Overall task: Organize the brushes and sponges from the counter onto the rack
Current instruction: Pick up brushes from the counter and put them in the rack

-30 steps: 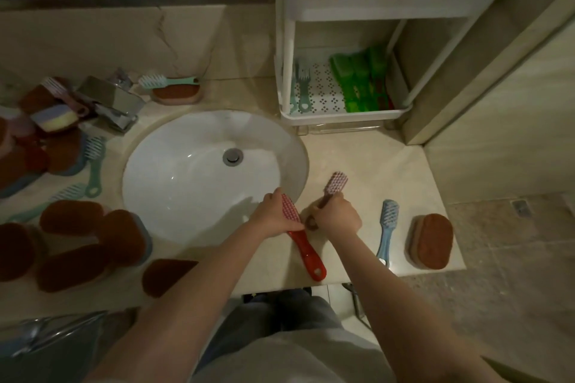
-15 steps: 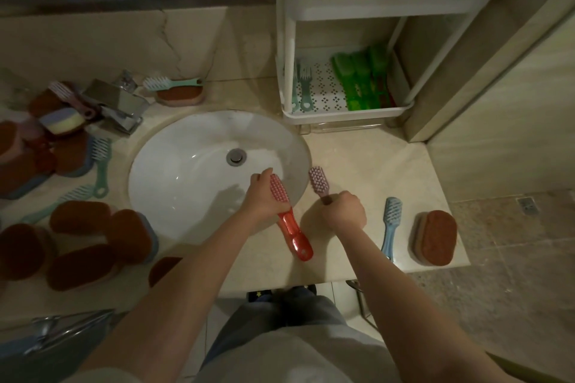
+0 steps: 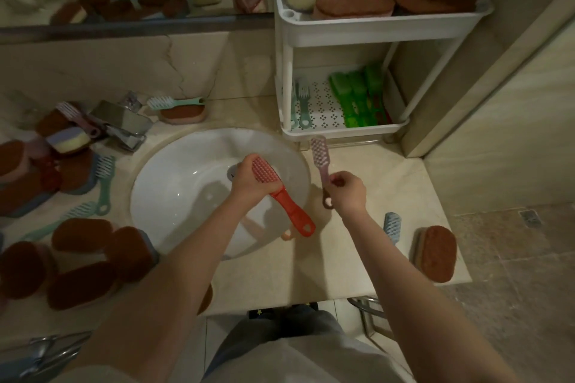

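1. Fingers of the left hand point(image 3: 253, 185) curl round the red brush point(image 3: 291, 210) just behind its head, bristles facing up. The handle runs back from that grip toward the person, above the near rim of the sink point(image 3: 174, 196).
2. The right hand point(image 3: 347, 193) pinches the mauve brush point(image 3: 319, 154) by its handle. The head stands forward of the grip and the loop end hangs just behind it.
3. Both brushes are held off the counter point(image 3: 373, 177), with the two grips near each other but apart.
4. Ahead of the right-hand grip, just beyond the mauve head, stands the white rack point(image 3: 357, 29). Its lower shelf holds green brushes point(image 3: 357, 99) and two teal brushes point(image 3: 301, 105). Its upper shelf holds brown-topped sponges point(image 3: 353, 6).
5. Behind and to the right of the right-hand grip, a blue brush point(image 3: 391, 225) lies on the counter, partly hidden by the forearm, with a brown sponge point(image 3: 435, 253) beside it.
6. Well to the left of the left-hand grip, past the sink, more sponges point(image 3: 81, 236) and teal brushes point(image 3: 104, 183) are scattered near the faucet point(image 3: 124, 124).
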`<state>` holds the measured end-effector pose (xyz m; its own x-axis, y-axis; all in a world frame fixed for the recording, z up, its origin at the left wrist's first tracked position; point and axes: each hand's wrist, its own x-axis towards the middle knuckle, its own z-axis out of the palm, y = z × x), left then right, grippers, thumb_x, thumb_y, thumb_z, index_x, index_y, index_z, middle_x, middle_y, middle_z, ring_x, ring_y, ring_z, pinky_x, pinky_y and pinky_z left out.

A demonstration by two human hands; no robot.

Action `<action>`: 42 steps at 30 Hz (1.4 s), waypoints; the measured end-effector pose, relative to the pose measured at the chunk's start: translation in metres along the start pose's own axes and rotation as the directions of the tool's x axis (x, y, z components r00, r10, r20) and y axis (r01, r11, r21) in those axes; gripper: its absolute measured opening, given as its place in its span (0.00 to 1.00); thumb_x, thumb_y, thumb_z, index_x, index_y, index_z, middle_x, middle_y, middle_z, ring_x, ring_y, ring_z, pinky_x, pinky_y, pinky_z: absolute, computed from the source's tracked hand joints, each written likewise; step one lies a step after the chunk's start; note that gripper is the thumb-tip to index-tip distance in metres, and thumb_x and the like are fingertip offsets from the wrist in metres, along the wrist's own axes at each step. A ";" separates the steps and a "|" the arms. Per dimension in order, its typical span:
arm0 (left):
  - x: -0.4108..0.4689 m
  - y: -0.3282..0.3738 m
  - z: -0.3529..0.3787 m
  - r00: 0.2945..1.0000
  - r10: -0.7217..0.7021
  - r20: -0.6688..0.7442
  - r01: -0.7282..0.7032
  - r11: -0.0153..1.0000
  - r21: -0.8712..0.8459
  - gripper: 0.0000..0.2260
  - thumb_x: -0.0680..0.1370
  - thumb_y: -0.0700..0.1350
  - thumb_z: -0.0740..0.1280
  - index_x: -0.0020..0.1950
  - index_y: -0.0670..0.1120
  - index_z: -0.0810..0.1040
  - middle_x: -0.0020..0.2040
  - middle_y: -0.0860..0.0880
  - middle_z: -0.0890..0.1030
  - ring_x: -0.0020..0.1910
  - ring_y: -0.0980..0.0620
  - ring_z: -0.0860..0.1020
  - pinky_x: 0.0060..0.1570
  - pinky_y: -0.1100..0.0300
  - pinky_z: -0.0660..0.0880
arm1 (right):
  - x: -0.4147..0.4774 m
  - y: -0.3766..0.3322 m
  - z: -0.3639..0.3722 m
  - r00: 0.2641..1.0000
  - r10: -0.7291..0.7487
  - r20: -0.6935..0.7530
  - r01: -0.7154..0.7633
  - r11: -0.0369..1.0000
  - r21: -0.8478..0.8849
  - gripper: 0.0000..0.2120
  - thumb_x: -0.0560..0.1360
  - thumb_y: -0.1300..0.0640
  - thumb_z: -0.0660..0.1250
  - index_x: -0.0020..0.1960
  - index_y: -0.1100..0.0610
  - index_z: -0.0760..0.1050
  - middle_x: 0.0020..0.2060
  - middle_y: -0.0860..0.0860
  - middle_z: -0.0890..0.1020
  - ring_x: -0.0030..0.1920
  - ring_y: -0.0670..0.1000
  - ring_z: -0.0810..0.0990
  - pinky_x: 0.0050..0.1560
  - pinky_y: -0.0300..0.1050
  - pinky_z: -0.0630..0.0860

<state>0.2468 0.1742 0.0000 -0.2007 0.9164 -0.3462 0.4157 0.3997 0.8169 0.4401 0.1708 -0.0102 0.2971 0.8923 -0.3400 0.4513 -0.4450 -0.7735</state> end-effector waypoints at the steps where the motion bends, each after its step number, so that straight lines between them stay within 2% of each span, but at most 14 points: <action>1: 0.003 0.005 -0.004 1.000 0.009 -0.020 -0.009 1.000 0.012 0.40 0.56 0.51 0.77 0.67 0.49 0.67 0.57 0.48 0.72 0.56 0.49 0.73 0.53 0.58 0.75 | 0.007 -0.010 -0.002 1.000 0.002 -0.011 -0.001 0.998 0.069 0.16 0.75 0.45 0.67 0.40 0.59 0.79 0.33 0.52 0.83 0.32 0.51 0.80 0.29 0.37 0.74; 3: 0.011 0.014 -0.011 0.999 0.023 -0.040 -0.023 1.000 -0.011 0.41 0.56 0.50 0.78 0.67 0.49 0.67 0.59 0.47 0.72 0.56 0.48 0.74 0.57 0.53 0.75 | 0.026 -0.031 -0.004 0.999 -0.016 -0.036 0.020 0.992 0.125 0.13 0.75 0.48 0.68 0.42 0.59 0.80 0.36 0.53 0.84 0.36 0.52 0.82 0.34 0.39 0.77; 6: 0.028 0.028 -0.021 0.996 0.056 -0.072 -0.058 0.998 -0.034 0.36 0.62 0.40 0.78 0.67 0.46 0.66 0.61 0.43 0.71 0.56 0.45 0.76 0.50 0.56 0.75 | 0.056 -0.062 -0.007 0.998 -0.045 -0.044 0.052 0.983 0.178 0.08 0.76 0.53 0.67 0.46 0.59 0.80 0.41 0.53 0.84 0.42 0.53 0.82 0.37 0.41 0.77; 10: 0.049 0.044 -0.031 0.990 0.079 -0.113 -0.079 0.997 0.007 0.38 0.63 0.39 0.78 0.69 0.45 0.65 0.60 0.47 0.70 0.56 0.51 0.72 0.49 0.61 0.70 | 0.100 -0.100 -0.011 0.999 -0.039 -0.037 0.045 0.981 0.191 0.10 0.76 0.57 0.67 0.55 0.61 0.79 0.50 0.55 0.82 0.49 0.54 0.81 0.51 0.46 0.78; 12: 0.058 0.049 -0.035 0.986 0.101 -0.130 -0.099 0.995 0.025 0.39 0.63 0.40 0.78 0.70 0.45 0.64 0.61 0.46 0.71 0.57 0.49 0.73 0.50 0.62 0.69 | 0.122 -0.110 -0.011 1.000 -0.017 -0.020 0.020 0.991 0.136 0.11 0.77 0.56 0.66 0.55 0.62 0.80 0.50 0.55 0.82 0.48 0.54 0.81 0.46 0.43 0.76; 15: 0.069 0.051 -0.038 0.985 0.109 -0.130 -0.105 0.994 0.037 0.40 0.62 0.40 0.78 0.70 0.46 0.64 0.62 0.45 0.72 0.59 0.48 0.73 0.50 0.61 0.70 | 0.150 -0.114 -0.008 0.999 0.012 0.051 -0.011 1.000 -0.016 0.06 0.78 0.59 0.64 0.42 0.58 0.76 0.55 0.57 0.81 0.41 0.50 0.79 0.43 0.40 0.75; 17: 0.073 0.051 -0.040 0.988 0.104 -0.118 -0.100 0.994 0.039 0.41 0.62 0.40 0.78 0.71 0.47 0.63 0.63 0.46 0.71 0.60 0.48 0.72 0.50 0.61 0.71 | 0.159 -0.115 -0.004 0.993 0.021 0.114 -0.017 0.999 -0.040 0.06 0.79 0.56 0.61 0.48 0.55 0.77 0.57 0.58 0.80 0.35 0.47 0.75 0.43 0.40 0.74; 19: 0.073 0.051 -0.039 0.986 0.123 -0.115 -0.117 0.992 0.058 0.41 0.62 0.40 0.78 0.71 0.47 0.63 0.63 0.46 0.71 0.60 0.48 0.72 0.51 0.60 0.71 | 0.164 -0.115 0.002 0.993 0.057 0.107 -0.042 0.990 -0.136 0.13 0.80 0.57 0.57 0.60 0.61 0.75 0.59 0.59 0.78 0.48 0.53 0.79 0.51 0.43 0.73; 21: 0.073 0.051 -0.039 0.982 0.146 -0.118 -0.136 0.987 0.086 0.40 0.62 0.40 0.78 0.71 0.47 0.64 0.64 0.46 0.70 0.61 0.48 0.71 0.54 0.59 0.71 | 0.168 -0.114 0.007 0.990 0.026 0.135 0.006 0.973 -0.230 0.15 0.81 0.56 0.57 0.63 0.63 0.73 0.60 0.59 0.77 0.58 0.57 0.77 0.50 0.44 0.74; 25: 0.069 0.049 -0.037 0.981 0.167 -0.102 -0.151 0.978 0.146 0.40 0.62 0.42 0.79 0.70 0.47 0.64 0.64 0.45 0.69 0.62 0.47 0.70 0.60 0.55 0.71 | 0.173 -0.112 0.015 0.985 -0.096 0.144 0.152 0.878 -0.455 0.14 0.80 0.55 0.57 0.58 0.62 0.75 0.55 0.59 0.79 0.53 0.56 0.79 0.42 0.46 0.73; 29: 0.061 0.048 -0.036 0.985 0.165 -0.056 -0.153 0.973 0.176 0.40 0.63 0.42 0.79 0.71 0.47 0.63 0.64 0.46 0.68 0.61 0.49 0.69 0.57 0.58 0.70 | 0.174 -0.110 0.018 0.978 -0.180 0.104 0.208 0.847 -0.489 0.12 0.80 0.56 0.59 0.55 0.61 0.77 0.53 0.58 0.80 0.49 0.55 0.79 0.38 0.42 0.67; 35: 0.047 0.050 -0.028 0.987 0.153 0.039 -0.157 0.974 0.165 0.40 0.62 0.41 0.79 0.70 0.49 0.64 0.63 0.47 0.67 0.60 0.46 0.71 0.57 0.47 0.76 | 0.159 -0.103 0.013 0.970 -0.240 -0.026 0.215 0.909 -0.356 0.13 0.79 0.54 0.62 0.57 0.63 0.76 0.53 0.60 0.81 0.53 0.58 0.80 0.43 0.42 0.70; 38: 0.042 0.053 -0.018 0.977 0.198 0.085 -0.212 0.953 0.215 0.40 0.62 0.42 0.79 0.70 0.47 0.64 0.64 0.45 0.67 0.62 0.48 0.70 0.61 0.58 0.70 | 0.138 -0.103 0.001 0.952 -0.282 -0.117 0.263 0.952 -0.156 0.14 0.77 0.59 0.64 0.62 0.60 0.75 0.53 0.59 0.82 0.53 0.58 0.80 0.49 0.43 0.74; 42: 0.031 0.067 0.001 0.955 0.233 0.185 -0.270 0.939 0.214 0.39 0.63 0.41 0.78 0.70 0.48 0.64 0.63 0.45 0.67 0.58 0.51 0.69 0.54 0.64 0.67 | 0.106 -0.091 -0.022 0.939 -0.319 -0.130 0.327 0.944 0.040 0.08 0.76 0.59 0.66 0.54 0.57 0.77 0.37 0.52 0.78 0.38 0.51 0.76 0.40 0.43 0.72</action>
<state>0.2691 0.2296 0.0431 0.0694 0.9716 -0.2261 0.6346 0.1319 0.7615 0.4496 0.3044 0.0356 0.2444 0.9697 -0.0028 0.4892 -0.1258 -0.8631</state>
